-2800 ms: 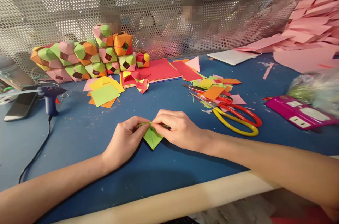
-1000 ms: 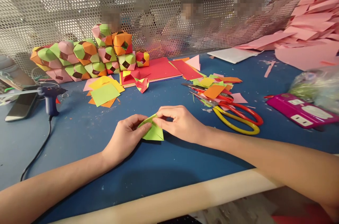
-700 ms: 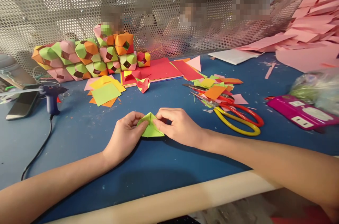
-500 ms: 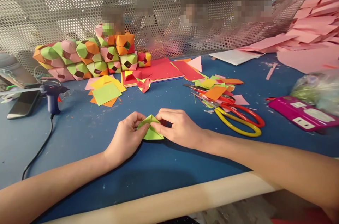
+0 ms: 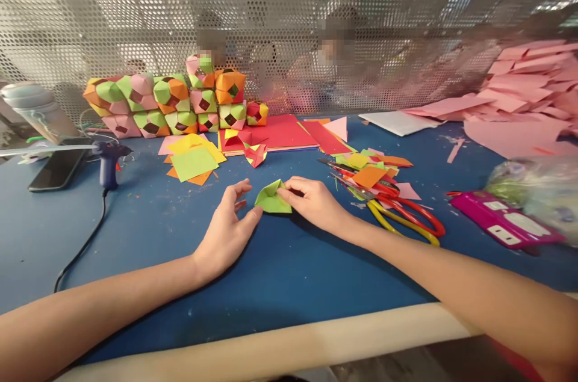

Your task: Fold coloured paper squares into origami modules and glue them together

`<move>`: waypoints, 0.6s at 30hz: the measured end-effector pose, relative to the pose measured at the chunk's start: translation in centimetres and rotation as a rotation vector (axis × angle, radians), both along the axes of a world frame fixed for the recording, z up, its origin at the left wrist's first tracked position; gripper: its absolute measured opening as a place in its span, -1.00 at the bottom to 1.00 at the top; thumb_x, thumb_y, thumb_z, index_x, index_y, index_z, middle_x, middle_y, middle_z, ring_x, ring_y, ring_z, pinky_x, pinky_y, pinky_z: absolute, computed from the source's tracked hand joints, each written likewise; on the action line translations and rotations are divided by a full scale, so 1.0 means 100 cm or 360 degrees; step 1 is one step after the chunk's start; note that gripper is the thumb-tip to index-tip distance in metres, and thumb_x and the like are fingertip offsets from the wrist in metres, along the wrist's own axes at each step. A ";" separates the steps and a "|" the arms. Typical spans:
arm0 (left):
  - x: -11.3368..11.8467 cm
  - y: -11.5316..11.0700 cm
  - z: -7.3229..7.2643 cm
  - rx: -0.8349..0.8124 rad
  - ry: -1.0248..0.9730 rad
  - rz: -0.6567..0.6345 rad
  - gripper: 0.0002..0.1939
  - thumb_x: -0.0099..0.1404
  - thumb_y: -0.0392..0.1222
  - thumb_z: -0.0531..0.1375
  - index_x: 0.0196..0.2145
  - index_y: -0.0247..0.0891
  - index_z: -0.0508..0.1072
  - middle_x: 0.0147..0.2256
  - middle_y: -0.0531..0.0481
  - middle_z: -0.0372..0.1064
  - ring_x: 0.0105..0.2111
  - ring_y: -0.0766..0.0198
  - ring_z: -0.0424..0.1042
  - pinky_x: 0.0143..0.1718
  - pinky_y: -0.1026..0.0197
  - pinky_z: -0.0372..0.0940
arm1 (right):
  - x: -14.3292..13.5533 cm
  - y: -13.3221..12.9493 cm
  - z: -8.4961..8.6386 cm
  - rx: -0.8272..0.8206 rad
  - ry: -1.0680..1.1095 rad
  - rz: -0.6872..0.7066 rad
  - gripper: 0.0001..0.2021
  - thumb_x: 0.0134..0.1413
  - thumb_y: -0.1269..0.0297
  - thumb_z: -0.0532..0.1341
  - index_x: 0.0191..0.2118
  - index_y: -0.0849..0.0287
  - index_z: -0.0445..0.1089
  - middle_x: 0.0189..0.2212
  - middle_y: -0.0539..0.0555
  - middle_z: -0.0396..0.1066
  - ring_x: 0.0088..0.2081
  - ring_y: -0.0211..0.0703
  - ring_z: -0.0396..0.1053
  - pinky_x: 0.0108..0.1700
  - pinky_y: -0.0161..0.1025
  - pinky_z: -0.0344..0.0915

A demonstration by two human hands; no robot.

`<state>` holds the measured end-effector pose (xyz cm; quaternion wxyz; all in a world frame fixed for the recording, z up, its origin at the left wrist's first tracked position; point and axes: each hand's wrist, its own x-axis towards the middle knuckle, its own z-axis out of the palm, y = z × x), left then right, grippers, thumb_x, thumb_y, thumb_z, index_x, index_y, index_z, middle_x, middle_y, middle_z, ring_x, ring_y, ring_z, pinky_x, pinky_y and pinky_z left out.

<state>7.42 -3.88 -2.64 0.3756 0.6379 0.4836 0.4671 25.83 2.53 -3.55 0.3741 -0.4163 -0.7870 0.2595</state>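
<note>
A folded green paper piece (image 5: 273,198) is pinched at its right side by my right hand (image 5: 313,201). My left hand (image 5: 229,228) is open just left of it, fingers apart, the thumb tip close to the paper's lower left edge. Whether that thumb touches the paper I cannot tell. Beyond my left hand lie square sheets, a green one (image 5: 194,163) on top of yellow and orange ones. A small folded red and yellow piece (image 5: 255,155) rests near the red sheets (image 5: 284,132).
Scissors with red and yellow handles (image 5: 406,219) lie among paper scraps to the right. A magenta box (image 5: 503,219) is farther right. Folded paper balls (image 5: 171,93) stand stacked at the back left, behind a glue gun (image 5: 108,165) and a phone (image 5: 58,168).
My left hand has let go of the green paper and opened. My right hand keeps its pinch as the paper tilts. The view has shifted, so the table things appear farther right on the left side.
</note>
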 end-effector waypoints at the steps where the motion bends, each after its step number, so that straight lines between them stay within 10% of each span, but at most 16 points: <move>1: -0.001 0.000 -0.001 0.0033 0.0043 0.0039 -0.70 0.26 -0.19 0.08 -0.05 -0.21 0.17 0.18 -0.12 0.06 0.17 0.23 0.10 0.17 0.09 0.05 | 0.001 0.005 -0.001 -0.0021 0.0021 -0.0030 -0.71 0.11 0.18 0.12 -0.57 0.20 0.27 -0.56 -0.04 0.20 -0.48 -0.29 0.17 -0.40 -0.31 0.11; 6: -0.003 -0.007 0.001 0.0199 0.0321 0.0092 -0.67 0.23 -0.29 0.05 -0.03 -0.18 0.16 0.23 -0.13 -0.04 0.21 0.15 0.01 0.14 0.04 0.10 | 0.010 0.029 -0.005 -0.0077 0.0081 -0.0140 -0.64 0.16 0.05 0.01 -0.23 0.20 0.41 -0.27 0.11 0.41 -0.28 -0.16 0.36 -0.24 -0.23 0.26; 18: -0.001 -0.006 -0.008 0.0377 0.0856 -0.0380 -0.78 0.14 -0.39 0.03 -0.28 -0.23 0.39 0.05 -0.16 0.26 0.05 0.15 0.28 0.04 0.11 0.22 | -0.031 0.101 -0.007 -0.0188 0.0111 -0.0160 -0.63 0.05 0.05 0.10 -0.20 0.20 0.48 -0.16 0.12 0.48 -0.09 0.01 0.39 -0.05 -0.04 0.28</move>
